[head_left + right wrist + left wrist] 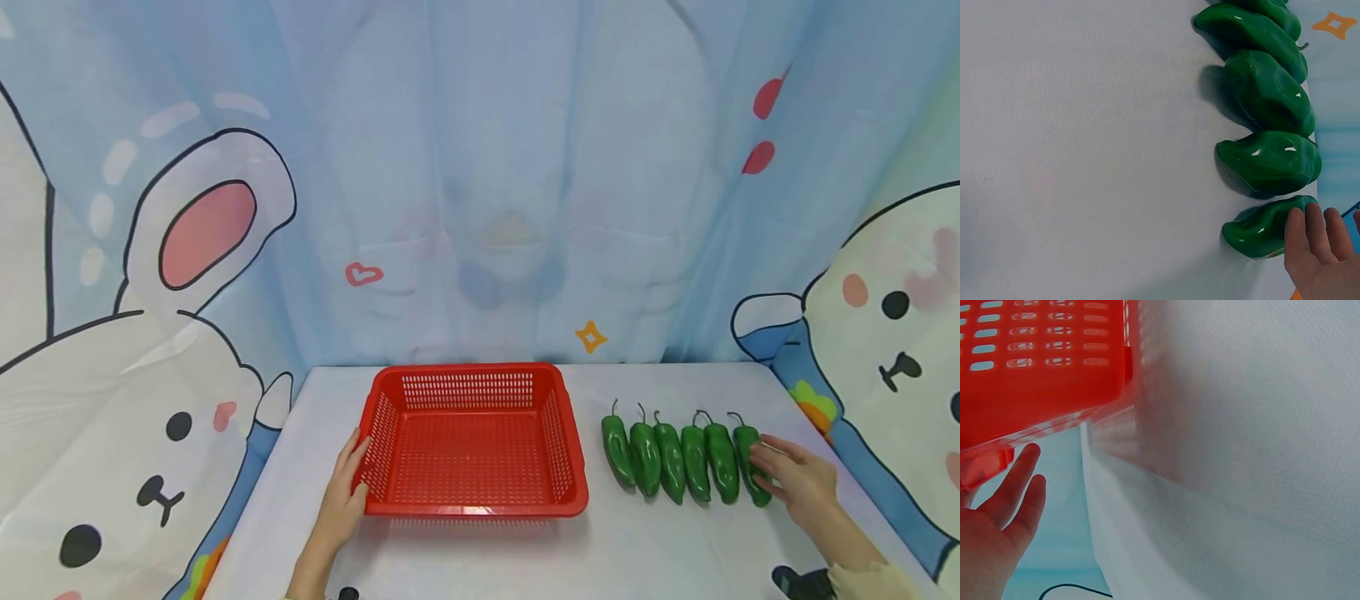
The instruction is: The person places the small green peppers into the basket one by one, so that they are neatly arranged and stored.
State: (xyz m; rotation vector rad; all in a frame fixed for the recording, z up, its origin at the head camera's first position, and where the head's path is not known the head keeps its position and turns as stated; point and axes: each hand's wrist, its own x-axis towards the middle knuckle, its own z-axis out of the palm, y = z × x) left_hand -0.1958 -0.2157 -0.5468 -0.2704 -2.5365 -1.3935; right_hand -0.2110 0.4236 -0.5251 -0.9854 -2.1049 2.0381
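Note:
A red plastic basket (465, 467) with slotted walls stands at the middle of the white table. My left hand (342, 502) is at its left side, fingers extended along the rim; the left wrist view shows the hand (997, 531) beside the basket's outer wall (1041, 387). To the right lies a row of several glossy green peppers (693, 464), stems pointing away from me. My right hand (801, 481) is at the rightmost pepper (752, 475), its fingers loosely extended. In the right wrist view these fingers overlap that pepper's (1263, 231) stem end; firm contact is unclear.
The white table (637, 550) ends at a light-blue curtain (495, 208) printed with cartoon animals, which hangs behind and along both sides. A small gap separates the basket's right wall from the leftmost pepper (617, 450).

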